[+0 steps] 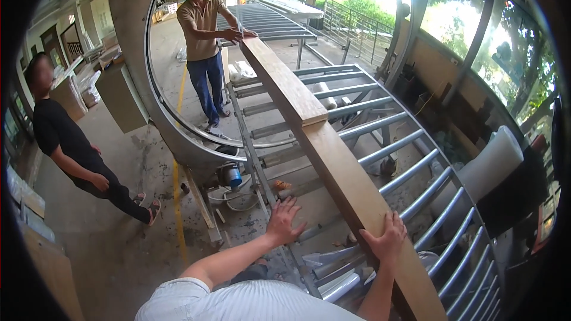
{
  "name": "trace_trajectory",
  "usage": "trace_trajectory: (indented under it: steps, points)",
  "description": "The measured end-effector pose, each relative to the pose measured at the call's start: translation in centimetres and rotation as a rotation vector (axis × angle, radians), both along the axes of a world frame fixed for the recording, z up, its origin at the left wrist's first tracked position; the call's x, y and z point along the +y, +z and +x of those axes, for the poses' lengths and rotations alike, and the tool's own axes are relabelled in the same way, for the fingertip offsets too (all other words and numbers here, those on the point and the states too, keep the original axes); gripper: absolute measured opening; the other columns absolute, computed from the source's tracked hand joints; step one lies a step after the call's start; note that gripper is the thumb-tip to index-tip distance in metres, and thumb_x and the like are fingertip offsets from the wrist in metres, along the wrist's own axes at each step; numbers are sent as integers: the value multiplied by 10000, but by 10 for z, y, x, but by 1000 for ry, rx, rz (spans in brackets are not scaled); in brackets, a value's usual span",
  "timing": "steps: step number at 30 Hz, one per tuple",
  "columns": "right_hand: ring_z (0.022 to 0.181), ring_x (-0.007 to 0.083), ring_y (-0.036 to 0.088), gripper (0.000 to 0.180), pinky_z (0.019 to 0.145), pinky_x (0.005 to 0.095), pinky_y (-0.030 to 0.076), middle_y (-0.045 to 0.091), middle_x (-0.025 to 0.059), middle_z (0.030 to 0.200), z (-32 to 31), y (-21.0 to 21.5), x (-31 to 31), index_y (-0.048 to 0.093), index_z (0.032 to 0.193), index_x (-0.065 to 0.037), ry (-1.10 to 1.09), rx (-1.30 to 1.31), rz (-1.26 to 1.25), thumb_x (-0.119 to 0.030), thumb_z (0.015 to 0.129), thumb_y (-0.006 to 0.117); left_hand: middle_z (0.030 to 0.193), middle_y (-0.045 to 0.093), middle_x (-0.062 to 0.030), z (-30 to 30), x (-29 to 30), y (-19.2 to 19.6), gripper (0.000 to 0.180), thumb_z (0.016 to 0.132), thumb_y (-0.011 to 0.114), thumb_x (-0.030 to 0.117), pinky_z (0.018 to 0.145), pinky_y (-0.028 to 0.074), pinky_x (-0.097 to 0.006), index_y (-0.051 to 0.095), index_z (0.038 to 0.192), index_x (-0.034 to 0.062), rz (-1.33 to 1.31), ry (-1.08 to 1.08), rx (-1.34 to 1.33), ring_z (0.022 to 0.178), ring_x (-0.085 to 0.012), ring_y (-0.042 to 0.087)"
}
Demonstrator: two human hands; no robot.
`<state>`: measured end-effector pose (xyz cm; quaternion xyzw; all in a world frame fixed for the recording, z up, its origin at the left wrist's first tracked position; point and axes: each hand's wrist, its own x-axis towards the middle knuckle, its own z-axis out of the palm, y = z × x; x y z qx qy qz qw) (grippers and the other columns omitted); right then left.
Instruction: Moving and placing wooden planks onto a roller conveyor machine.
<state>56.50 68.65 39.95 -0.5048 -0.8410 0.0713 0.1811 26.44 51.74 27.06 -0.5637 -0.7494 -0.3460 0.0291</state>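
Note:
A long wooden beam (351, 181) lies lengthwise over a metal roller conveyor (437, 163). Another wooden beam (282, 80) continues away from it, its near end standing a little higher than the closer piece. My right hand (388, 239) spans the closer beam, thumb at its left edge and fingers over its right. Spread fingers show on my left hand (285, 221), which is empty beside the conveyor's left rail, left of the beam; whether it touches the rail I cannot tell. At the far end, a person in a tan shirt (202, 24) has both hands on the farther beam.
A large round metal ring frame (134, 41) surrounds the conveyor ahead. Someone in black (71, 137) stands on the floor at left. By the left rail are a blue-and-dark motor-like device (231, 175) and a bucket (241, 201). A white foam roll (491, 160) leans at right.

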Motion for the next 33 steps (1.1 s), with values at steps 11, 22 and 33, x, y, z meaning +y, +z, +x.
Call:
trace_trajectory:
  steps: [11, 22, 33]
  points:
    - [1503, 452, 442, 1016, 1273, 578, 264, 520, 311, 1583, 19, -8, -2, 600, 1481, 10, 14, 36, 26, -623, 739, 883, 1528, 612, -231, 22, -6, -5, 580, 967, 714, 456, 1315, 234, -560, 669, 1370, 41, -39, 32, -23, 1483, -378, 522]
    - [1523, 442, 422, 1008, 1291, 579, 244, 497, 295, 1613, 20, -5, 0, 618, 1470, 12, 22, 59, 9, -657, 755, 858, 1283, 766, -135, 28, -7, -1, 420, 972, 695, 426, 1320, 241, -549, 772, 1174, 67, -56, 30, -77, 1355, -333, 628]
    - [1548, 427, 395, 967, 1295, 606, 245, 493, 266, 1618, 22, -7, -8, 636, 1468, -19, 9, 26, 3, -632, 757, 868, 1178, 784, -146, 24, -13, 1, 401, 972, 692, 422, 1303, 268, -550, 782, 1140, 69, -29, 43, -105, 1275, -332, 665]
